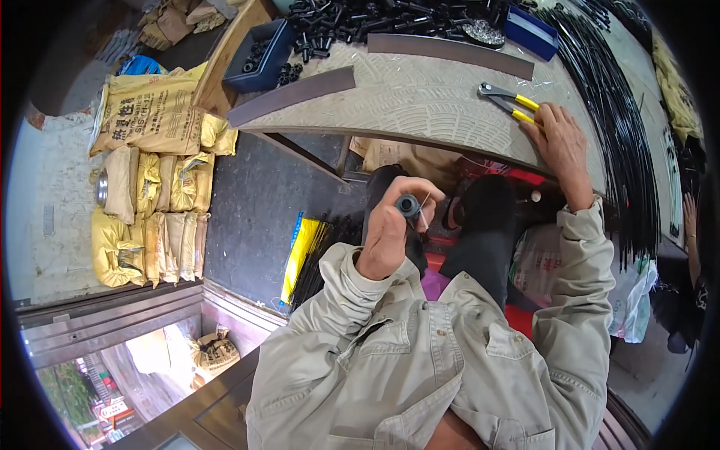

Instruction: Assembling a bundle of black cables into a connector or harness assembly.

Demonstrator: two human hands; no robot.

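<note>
My left hand (391,225) is wrapped round a short black tubular part (407,205), held above my lap with its hollow end facing up. A thin pale strand or wire (425,201) shows beside the fingers of that hand. Over at the right side of the workbench, my right hand (561,144) has its curled fingers on the yellow handles of a pair of end-cutting pliers (499,93). The pliers lie on the bench top with their dark jaws pointing left and the handles spread apart. The palm of my right hand is hidden.
Two metal strips (450,55) edge the patterned workbench (420,105). Black fittings (375,19) are piled behind, between blue bins (259,56). Long black rods (615,127) lie at the right. Sacks (150,112) are stacked left; another person's hand (690,214) shows far right.
</note>
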